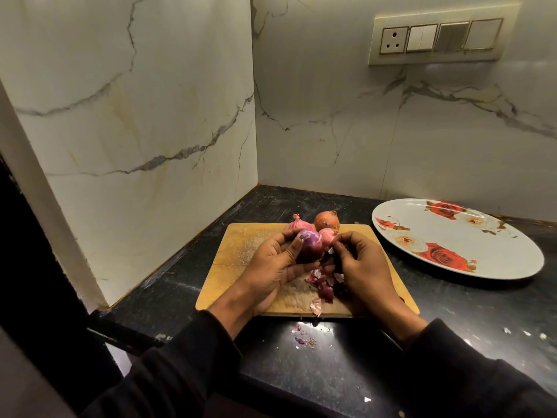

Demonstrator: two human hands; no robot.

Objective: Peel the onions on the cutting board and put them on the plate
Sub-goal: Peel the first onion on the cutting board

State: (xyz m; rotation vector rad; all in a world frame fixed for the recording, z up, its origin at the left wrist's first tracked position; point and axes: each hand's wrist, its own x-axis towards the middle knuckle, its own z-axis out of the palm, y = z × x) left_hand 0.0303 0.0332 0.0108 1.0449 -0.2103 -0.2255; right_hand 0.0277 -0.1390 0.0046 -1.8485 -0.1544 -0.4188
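Onion (310,241) held between left hand (272,271) and right hand (360,265) above cutting board (235,254).

The onion (310,240) held over the board is glossy purple with a paler violet sheen on top. Behind it, 1 onion (327,220) is orange-brown, and 2 more, the left pink onion (297,223) and the right pink onion (328,235), are pink. The cutting board (241,251) is yellow-tan wood with pale scuffs. Peel scraps (324,285) on it are dark red, purple and pinkish-white. The counter (452,312) is black with faint pale speckles. The plate (506,260) is white, printed with red and cream roses and brownish leaves. The walls (150,116) are white marble with grey and ochre veins. The switch panel (440,37) is cream with gold-edged switches. The sleeves (187,357) are black.
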